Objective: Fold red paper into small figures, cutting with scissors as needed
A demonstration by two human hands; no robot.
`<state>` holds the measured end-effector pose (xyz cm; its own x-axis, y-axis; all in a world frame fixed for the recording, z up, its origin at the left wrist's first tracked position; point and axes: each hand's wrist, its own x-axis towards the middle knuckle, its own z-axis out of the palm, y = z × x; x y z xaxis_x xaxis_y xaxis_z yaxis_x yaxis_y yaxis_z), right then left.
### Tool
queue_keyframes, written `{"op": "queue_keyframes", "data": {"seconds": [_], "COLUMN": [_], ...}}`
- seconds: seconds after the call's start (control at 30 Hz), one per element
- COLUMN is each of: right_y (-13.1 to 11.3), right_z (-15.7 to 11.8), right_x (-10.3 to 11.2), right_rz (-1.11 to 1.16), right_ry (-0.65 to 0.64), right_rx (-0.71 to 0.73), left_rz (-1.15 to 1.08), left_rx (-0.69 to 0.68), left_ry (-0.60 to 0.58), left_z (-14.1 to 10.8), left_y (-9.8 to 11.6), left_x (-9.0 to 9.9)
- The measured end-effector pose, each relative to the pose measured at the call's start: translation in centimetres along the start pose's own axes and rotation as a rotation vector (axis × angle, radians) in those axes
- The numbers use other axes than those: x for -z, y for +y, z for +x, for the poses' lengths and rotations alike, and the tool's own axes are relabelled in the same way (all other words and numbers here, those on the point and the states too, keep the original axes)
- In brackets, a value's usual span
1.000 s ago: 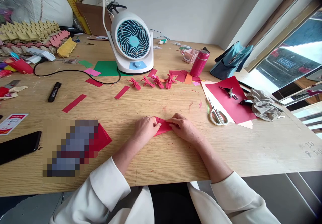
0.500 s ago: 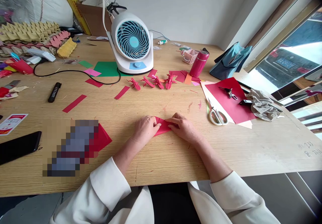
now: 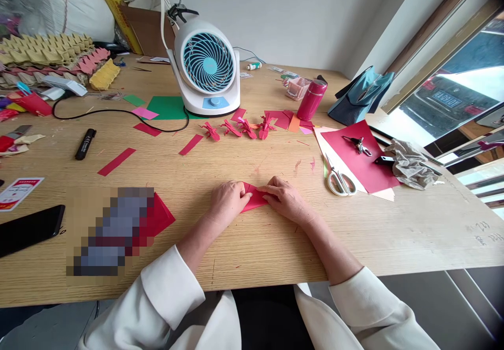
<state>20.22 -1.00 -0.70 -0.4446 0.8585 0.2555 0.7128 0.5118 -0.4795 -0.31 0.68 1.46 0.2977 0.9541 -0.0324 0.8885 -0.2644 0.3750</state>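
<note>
A small folded piece of red paper (image 3: 254, 198) lies on the wooden table in front of me, with a crease line across its upper part. My left hand (image 3: 229, 199) grips its left end, thumb on top and fingers curled. At the right end, my right hand (image 3: 286, 198) pinches the paper between thumb and bent fingers. Both hands rest low on the tabletop, and the paper's ends are hidden beneath them. Beyond them stand several folded red paper figures (image 3: 247, 128) in a row.
White-handled scissors (image 3: 340, 181) lie to the right beside a red sheet (image 3: 350, 153) with keys on it. Farther back are a white fan (image 3: 210, 66) and a red bottle (image 3: 312, 101). On the left are a black marker (image 3: 85, 144), a phone (image 3: 31, 230) and red paper strips (image 3: 117, 161).
</note>
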Motion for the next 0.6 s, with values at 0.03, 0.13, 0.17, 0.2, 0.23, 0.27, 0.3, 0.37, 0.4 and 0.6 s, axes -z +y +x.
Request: {"op": "queue_keyframes", "data": {"seconds": [0.03,0.13,0.17,0.2,0.23,0.27,0.3,0.37,0.4,0.6], "right_y": [0.02,0.02,0.00,-0.01,-0.03,-0.04,-0.05,-0.04,-0.04,-0.15], "right_z": [0.01,0.03,0.03,0.03,0.03,0.02,0.01,0.01,0.02,0.05], "right_x": [-0.02,-0.05,-0.05,-0.04,-0.04,-0.03,-0.03,-0.05,-0.06,0.01], "right_rz": [-0.002,0.000,0.002,0.003,0.003,0.003,0.002,-0.001,-0.003,-0.007], "right_ry": [0.000,0.001,0.001,0.002,0.003,0.002,0.004,0.008,0.008,-0.014], "right_rx": [0.001,0.001,-0.001,-0.003,-0.004,-0.004,-0.003,0.001,0.002,-0.023], "left_rz": [0.001,0.010,0.013,0.015,0.017,0.018,0.017,0.015,0.014,0.007], "left_rx": [0.003,0.005,0.004,0.001,-0.001,-0.004,-0.007,-0.010,-0.011,-0.009], "left_ry": [-0.002,-0.001,0.001,0.001,0.000,0.000,0.000,0.005,0.007,0.003], "left_z": [-0.01,-0.01,0.01,0.03,0.05,0.06,0.07,0.08,0.07,0.03], "left_y": [0.03,0.04,0.00,-0.03,-0.07,-0.10,-0.12,-0.12,-0.10,-0.02], "left_x": [0.05,0.07,0.05,0.01,-0.02,-0.06,-0.08,-0.08,-0.06,0.01]}}
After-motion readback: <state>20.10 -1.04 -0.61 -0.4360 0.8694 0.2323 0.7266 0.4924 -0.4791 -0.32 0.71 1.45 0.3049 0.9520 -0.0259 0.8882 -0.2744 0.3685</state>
